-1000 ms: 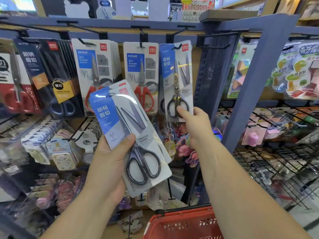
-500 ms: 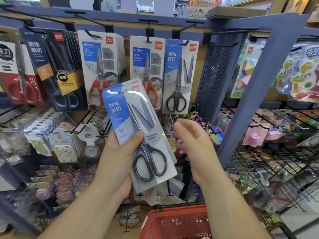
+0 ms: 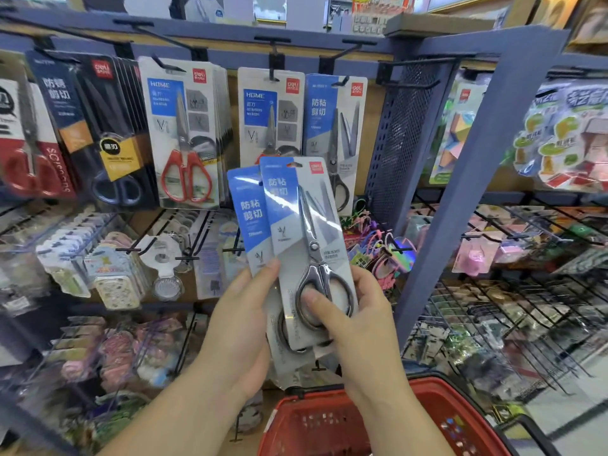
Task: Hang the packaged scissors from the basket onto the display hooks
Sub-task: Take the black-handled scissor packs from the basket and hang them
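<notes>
Two blue-and-grey scissors packs are fanned out in front of the display. My right hand point(image 3: 355, 320) pinches the front scissors pack point(image 3: 306, 238) at its lower part, thumb over the scissor handles. My left hand point(image 3: 243, 324) holds the rear scissors pack point(image 3: 245, 215) from the left, thumb on its card. One matching hung pack point(image 3: 335, 126) hangs on the display hook point(image 3: 343, 80) just above them. The red basket point(image 3: 332, 422) sits below my wrists.
Further hooks to the left carry red-handled scissors packs point(image 3: 184, 133) and black-handled scissors packs point(image 3: 98, 126). A blue shelf post point(image 3: 460, 179) slants down on the right beside a mesh panel point(image 3: 401, 133). Wire racks of small goods point(image 3: 513, 291) lie right and below.
My right hand left the hung pack, came down and took hold of the front pack. The two packs in my left hand have moved right and stand more upright.
</notes>
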A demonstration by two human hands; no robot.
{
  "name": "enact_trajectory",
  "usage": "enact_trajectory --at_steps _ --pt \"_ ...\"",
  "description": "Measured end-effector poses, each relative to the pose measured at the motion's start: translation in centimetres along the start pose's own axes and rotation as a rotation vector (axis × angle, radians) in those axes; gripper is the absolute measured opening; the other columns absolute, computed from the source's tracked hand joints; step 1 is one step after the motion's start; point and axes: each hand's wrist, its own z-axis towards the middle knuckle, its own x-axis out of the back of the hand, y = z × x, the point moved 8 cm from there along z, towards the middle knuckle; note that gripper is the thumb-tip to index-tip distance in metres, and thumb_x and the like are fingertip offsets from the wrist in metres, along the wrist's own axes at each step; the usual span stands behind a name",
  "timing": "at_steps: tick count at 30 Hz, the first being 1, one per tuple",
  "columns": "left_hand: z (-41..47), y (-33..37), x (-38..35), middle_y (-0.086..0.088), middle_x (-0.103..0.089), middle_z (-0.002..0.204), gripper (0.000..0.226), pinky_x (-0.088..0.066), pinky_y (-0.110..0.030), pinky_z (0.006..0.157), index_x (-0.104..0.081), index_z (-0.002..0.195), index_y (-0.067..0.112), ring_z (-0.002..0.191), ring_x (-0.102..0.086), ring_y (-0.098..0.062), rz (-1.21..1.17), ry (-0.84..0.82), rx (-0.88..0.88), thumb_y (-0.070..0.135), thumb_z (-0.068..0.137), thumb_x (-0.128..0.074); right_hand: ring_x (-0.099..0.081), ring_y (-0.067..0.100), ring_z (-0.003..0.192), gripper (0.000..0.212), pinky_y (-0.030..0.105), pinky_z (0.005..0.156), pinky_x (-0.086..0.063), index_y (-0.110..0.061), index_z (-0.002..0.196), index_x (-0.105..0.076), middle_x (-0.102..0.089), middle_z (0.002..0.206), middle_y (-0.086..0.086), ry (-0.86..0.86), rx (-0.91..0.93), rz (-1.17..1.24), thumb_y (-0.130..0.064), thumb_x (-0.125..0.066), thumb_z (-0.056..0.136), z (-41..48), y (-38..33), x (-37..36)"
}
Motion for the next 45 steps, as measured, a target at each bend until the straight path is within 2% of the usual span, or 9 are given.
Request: enact_trajectory --at_steps 2,8,16,18,23,27,30,34,45 --pt "-0.2 -0.4 -0.2 -0.013 -0.079 0.114 0.029 -0.066 -0.039 0.077 -0.071 0.126 0.013 0.099 -0.078 -0.027 0.034 -0.021 0.003 0.02 0.105 -0.052 -0.075 0.024 0.095 0.035 0.039 0.084 -0.06 -0.026 0.104 -0.07 -0.078 0.103 0.006 0.005 -0.014 0.06 -0.018 -0.087 0.075 0.0 0.4 0.0" --pt "-0.4 -0.4 -0.6 -0.008 -0.079 0.117 0.041 -0.066 -0.037 0.083 -0.067 0.129 0.017 0.105 -0.077 -0.026 0.114 -0.078 -0.065 0.025 0.089 -0.062 -0.072 0.032 0.098 0.039 0.05 0.092 -0.059 -0.014 0.111 -0.068 -0.077 0.107 0.015 0.006 -0.094 0.244 -0.015 -0.082 0.075 -0.2 1.6 0.2" --pt "-0.5 -0.8 0.6 -0.006 -0.079 0.118 0.03 -0.061 -0.042 0.092 -0.067 0.13 0.017 0.11 -0.076 -0.027 0.202 0.012 -0.125 0.009 0.104 -0.054 -0.075 0.032 0.094 0.034 0.043 0.075 -0.064 -0.004 0.124 -0.065 -0.075 0.114 0.023 0.132 -0.234 0.443 -0.01 -0.071 0.091 -0.4 2.7 0.9" --pt "-0.2 -0.4 1.1 -0.004 -0.079 0.118 0.029 -0.059 -0.042 0.093 -0.067 0.13 0.018 0.11 -0.076 -0.025 0.227 0.046 -0.142 0.011 0.105 -0.055 -0.075 0.035 0.099 0.034 0.049 0.081 -0.064 -0.008 0.125 -0.066 -0.076 0.114 0.02 0.156 -0.212 0.376 -0.009 -0.073 0.092 0.1 2.6 1.6" --pt "1.0 1.3 2.8 0.004 -0.081 0.11 0.025 -0.061 -0.029 0.078 -0.07 0.122 0.025 0.098 -0.078 -0.014 0.273 0.14 -0.174 0.013 0.107 -0.055 -0.069 0.033 0.118 0.05 0.059 0.107 -0.051 -0.013 0.132 -0.062 -0.075 0.123 0.009 0.13 -0.017 0.232 -0.018 -0.077 0.085 2.5 -0.4 2.7" --pt "1.4 2.3 3.3 0.005 -0.082 0.102 0.024 -0.059 -0.02 0.059 -0.072 0.116 0.025 0.082 -0.078 -0.008 0.27 0.157 -0.168 0.013 0.107 -0.054 -0.069 0.025 0.109 0.035 0.044 0.092 -0.055 -0.017 0.129 -0.062 -0.074 0.121 0.007 0.035 0.101 0.097 -0.013 -0.072 0.096 5.5 -3.4 2.6" --pt "1.2 3.3 3.3 0.006 -0.082 0.107 0.024 -0.06 -0.021 0.065 -0.072 0.118 0.027 0.088 -0.078 -0.009 0.287 0.157 -0.204 0.013 0.106 -0.055 -0.071 0.015 0.103 0.027 0.028 0.087 -0.057 -0.022 0.119 -0.065 -0.077 0.111 -0.002 0.024 0.174 0.043 -0.008 -0.07 0.097 7.5 -5.3 2.2" --pt "1.0 4.0 3.3 0.001 -0.081 0.112 0.023 -0.059 -0.035 0.08 -0.072 0.119 0.025 0.096 -0.078 -0.016 0.269 0.137 -0.216 0.014 0.105 -0.056 -0.072 0.016 0.104 0.024 0.031 0.09 -0.059 -0.023 0.118 -0.066 -0.076 0.11 -0.003 0.006 0.209 -0.003 -0.013 -0.072 0.097 9.5 -6.0 1.2" --pt "0.9 5.5 4.4 -0.003 -0.08 0.116 0.029 -0.061 -0.043 0.089 -0.07 0.127 0.02 0.1 -0.077 -0.022 0.237 0.127 -0.23 0.015 0.101 -0.059 -0.072 0.016 0.096 0.018 0.037 0.081 -0.061 -0.018 0.112 -0.067 -0.076 0.1 -0.002 0.065 0.151 0.006 -0.011 -0.073 0.096 11.7 -3.7 1.1"
